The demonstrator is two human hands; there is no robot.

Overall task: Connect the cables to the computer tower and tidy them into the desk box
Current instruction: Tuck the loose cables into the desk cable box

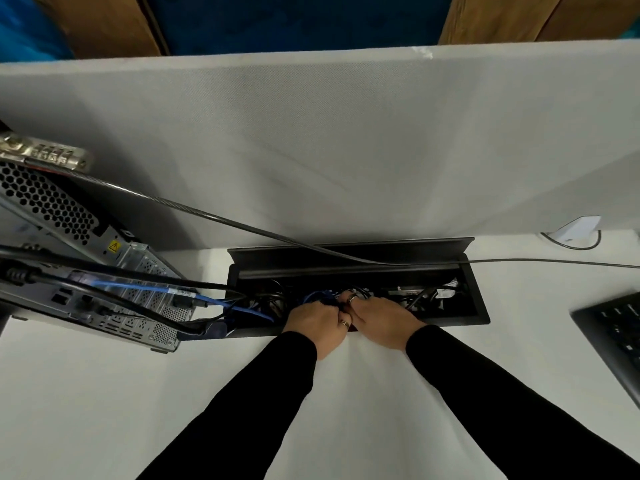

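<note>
Blue and black cables (221,301) into open desk box (478,299)

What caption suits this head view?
Both hands, left and right, tuck cables into the open desk box beside the computer tower.

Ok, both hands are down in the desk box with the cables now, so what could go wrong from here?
1. The blue network cable and the thick black cables run fairly taut from the silver computer tower into the black recessed desk box; stuffing more in could strain or unseat their plugs.
2. The left hand and right hand work under the raised black lid; if it drops, fingers or cables may be pinched.
3. The grey steel security cable crosses the opening and may stop the lid closing.
</note>
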